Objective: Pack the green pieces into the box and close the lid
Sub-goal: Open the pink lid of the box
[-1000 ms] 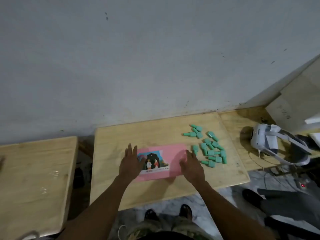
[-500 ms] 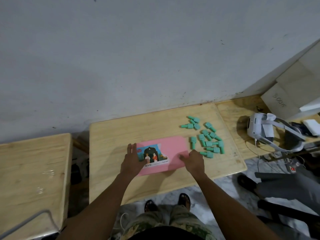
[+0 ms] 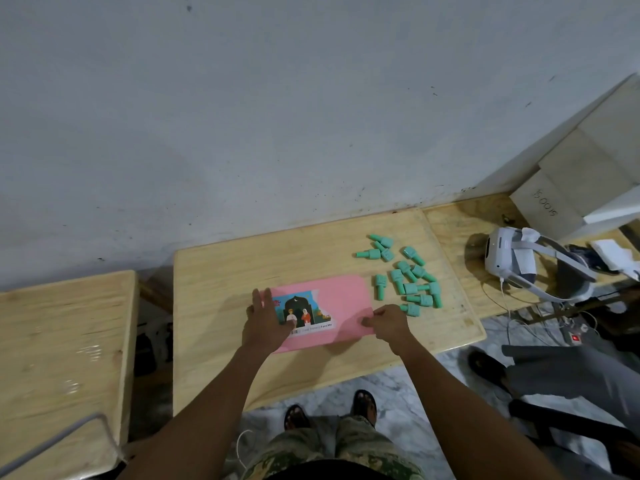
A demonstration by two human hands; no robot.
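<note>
1. Wood counter (image 3: 225, 271) carries the pink box (image 3: 346, 299), lying flat, picture label up.
2. On the box's left part rests the left grip (image 3: 265, 322), wide, fingers straight.
3. At the box's near right corner the right grip (image 3: 388, 323) pinches its edge, fingers curled.
4. Just right of the box, green pieces (image 3: 405, 282) lie scattered on the counter.

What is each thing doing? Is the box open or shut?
pink box, lid shut, flat on the table.
green pieces, loose on the table, outside the box.
left hand, flat on the box, fingers straight.
right hand, fingers curled on the box's right edge.
headset, lying on the next table.
</note>
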